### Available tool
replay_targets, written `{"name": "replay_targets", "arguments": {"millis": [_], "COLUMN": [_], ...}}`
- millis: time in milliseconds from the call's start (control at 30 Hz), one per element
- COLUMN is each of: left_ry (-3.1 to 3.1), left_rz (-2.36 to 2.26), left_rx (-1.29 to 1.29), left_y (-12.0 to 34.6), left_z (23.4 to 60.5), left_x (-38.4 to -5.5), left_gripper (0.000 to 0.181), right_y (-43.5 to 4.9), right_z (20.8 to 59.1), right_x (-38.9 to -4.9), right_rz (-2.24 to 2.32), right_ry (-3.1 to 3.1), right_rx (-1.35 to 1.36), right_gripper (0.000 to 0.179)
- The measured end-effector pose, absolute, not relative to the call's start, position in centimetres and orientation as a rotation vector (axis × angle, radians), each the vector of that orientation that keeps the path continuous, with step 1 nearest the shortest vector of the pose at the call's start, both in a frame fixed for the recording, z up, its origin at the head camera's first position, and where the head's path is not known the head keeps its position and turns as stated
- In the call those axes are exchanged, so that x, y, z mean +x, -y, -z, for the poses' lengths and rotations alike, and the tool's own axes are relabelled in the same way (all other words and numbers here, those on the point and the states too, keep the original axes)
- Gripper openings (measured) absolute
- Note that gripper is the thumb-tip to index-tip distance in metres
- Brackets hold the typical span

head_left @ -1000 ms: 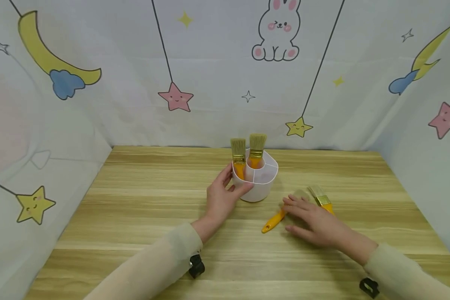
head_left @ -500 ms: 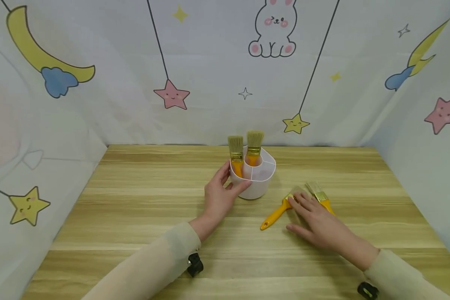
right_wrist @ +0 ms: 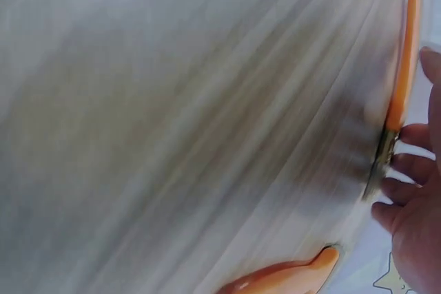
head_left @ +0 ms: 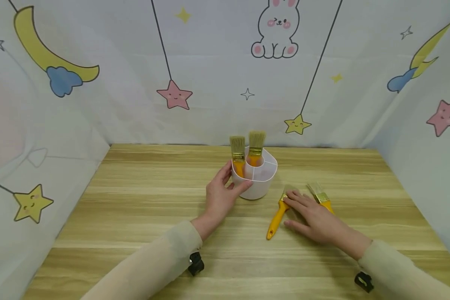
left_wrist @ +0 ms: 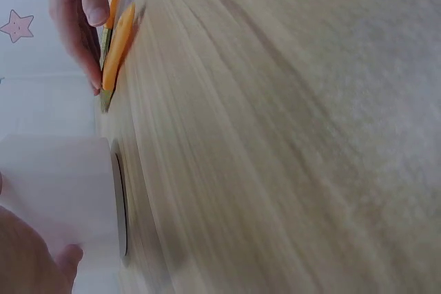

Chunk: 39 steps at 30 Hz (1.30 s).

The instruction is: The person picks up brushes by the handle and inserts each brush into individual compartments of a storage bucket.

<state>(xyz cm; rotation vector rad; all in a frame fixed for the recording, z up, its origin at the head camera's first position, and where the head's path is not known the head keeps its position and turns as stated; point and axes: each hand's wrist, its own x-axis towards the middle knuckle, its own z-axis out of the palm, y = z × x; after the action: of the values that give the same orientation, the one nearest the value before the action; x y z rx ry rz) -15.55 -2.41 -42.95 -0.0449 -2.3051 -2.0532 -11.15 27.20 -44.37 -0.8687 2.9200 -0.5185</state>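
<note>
My left hand (head_left: 220, 196) grips a white divided cup (head_left: 260, 189), with the thumb on its near side and fingers round the left. Two paintbrushes stand in the cup bristles up: one (head_left: 238, 156) in the left compartment, the other (head_left: 256, 150) in the round middle tube. My right hand (head_left: 318, 218) lies over a third paintbrush (head_left: 276, 221) on the table. Its fingertips touch the metal band while the thumb stays apart from the orange handle. Just beyond that hand lies another paintbrush (head_left: 321, 198), its handle mostly hidden under the hand.
The wood-grain table (head_left: 142, 187) meets a white cloth backdrop (head_left: 210, 50) printed with stars, moons and a rabbit. The same cloth hangs along the left and right sides. The cup stands near the table's back edge.
The paintbrush under my right fingertips has turned on the table, its handle end swinging nearer to me and slightly right. My left hand and the cup have stayed in place.
</note>
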Motion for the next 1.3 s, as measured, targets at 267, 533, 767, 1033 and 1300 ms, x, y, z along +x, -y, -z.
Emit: {"name": "replay_targets", "arguments": {"millis": [267, 533, 767, 1033, 1300], "left_ry": [2.297, 2.3, 2.293, 2.258, 2.261], "left_rz": [2.063, 2.057, 2.051, 2.055, 2.055], "left_rx": [-0.053, -0.05, -0.047, -0.055, -0.067], "left_y": [2.1, 1.9, 2.0, 2.2, 2.4], "left_z": [43.1, 43.2, 43.1, 43.0, 43.0], "left_x": [-15.6, -15.5, -15.5, -15.4, -15.4], "left_gripper": [0.085, 0.085, 0.084, 0.082, 0.082], "right_y": [-27.8, -27.9, -26.7, -25.5, -26.4], "right_z": [44.9, 45.1, 44.8, 44.7, 44.4], "right_x": [-12.2, -12.4, -11.8, -11.2, -11.7], "right_rz": [0.507, 0.494, 0.484, 0.341, 0.411], "right_ry": [-2.858, -2.863, -2.93, -2.932, -2.862], "right_rx": [-0.942, -1.006, -1.036, -1.031, -1.081], "right_gripper": [0.064, 0.063, 0.068, 0.078, 0.077]}}
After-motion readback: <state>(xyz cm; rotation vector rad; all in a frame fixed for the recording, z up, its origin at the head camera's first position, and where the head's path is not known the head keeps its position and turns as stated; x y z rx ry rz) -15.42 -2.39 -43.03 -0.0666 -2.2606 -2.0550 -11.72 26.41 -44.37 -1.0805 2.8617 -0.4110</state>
